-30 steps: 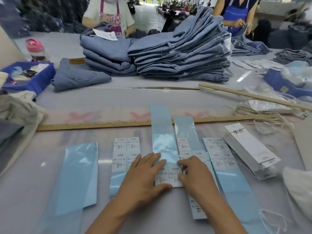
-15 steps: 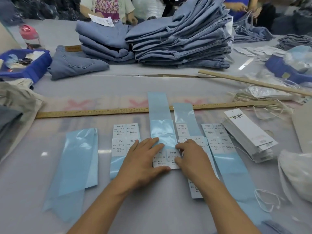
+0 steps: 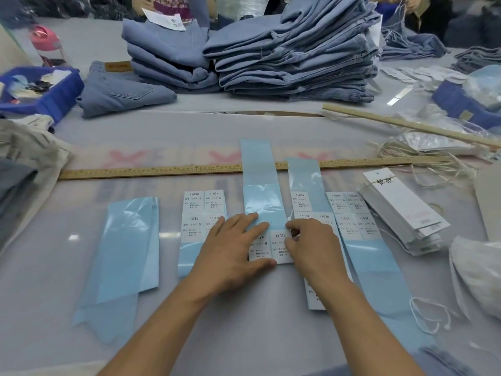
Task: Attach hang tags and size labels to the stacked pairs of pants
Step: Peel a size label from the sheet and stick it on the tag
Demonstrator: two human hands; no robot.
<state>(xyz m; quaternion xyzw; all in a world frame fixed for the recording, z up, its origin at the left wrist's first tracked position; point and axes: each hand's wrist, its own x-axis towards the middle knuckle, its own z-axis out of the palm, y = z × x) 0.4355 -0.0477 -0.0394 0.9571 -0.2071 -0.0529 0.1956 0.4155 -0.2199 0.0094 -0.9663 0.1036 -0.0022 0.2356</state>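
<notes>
**Size sticker being lifted, and it may tear or drag its neighbour**

While the stacked pants are waiting well beyond both hands, past the wooden ruler, nothing is getting tagged yet; I am watching someone working at the label strips right under the hands. The risk, as I am judging it, is sitting in the middle strip: if the backing is slipping under the left palm, the sticker could be creasing, tearing, or pulling the adjoining one off with it. The pile of hang tags is lying off to the right of the right hand, untouched.

The left hand is lying flat and spread, fingers nearly straight, pressing the blue backing and the M size label down. The right hand is curling its fingers, thumb and forefinger pinching the top edge of the next size label.
</notes>
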